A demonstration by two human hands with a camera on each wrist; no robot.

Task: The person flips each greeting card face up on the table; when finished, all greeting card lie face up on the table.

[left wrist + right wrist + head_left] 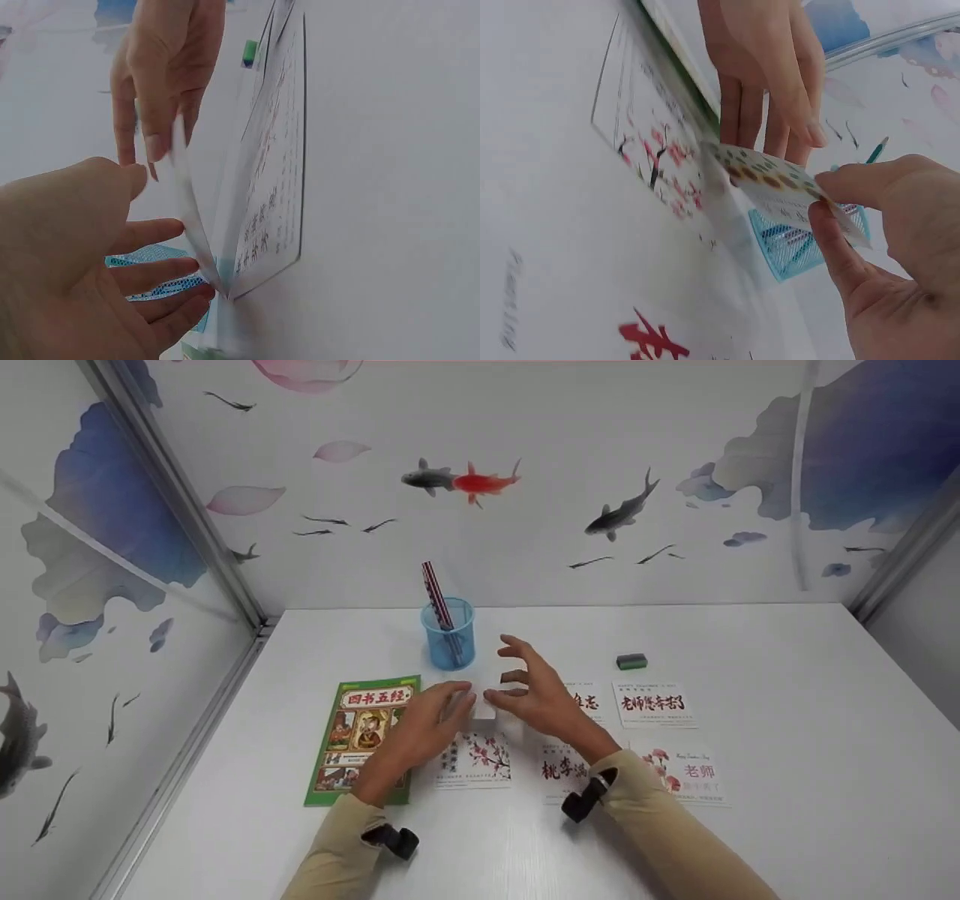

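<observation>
In the right wrist view, a white card [780, 191] with a row of brown and green flower prints is pinched between the thumb and index finger of my right hand [892, 225]. From the head it shows as a small pale piece [484, 709] between both hands. The fingers of my left hand [82, 255] are extended, with their tips along the card's lower edge and the thumb standing apart from it. Just below the hands lies a card with a plum-blossom print [487, 757]. My right forearm and hand [551, 697] partly cover other cards.
Left of the hands lies a green-bordered book [360, 731]. Behind them stands a blue mesh pen cup [450, 641] with striped pencils [437, 596]. On the right are several printed cards, including a red-lettered card [655, 705] and a flower card [694, 776], and a green-and-dark eraser [631, 661].
</observation>
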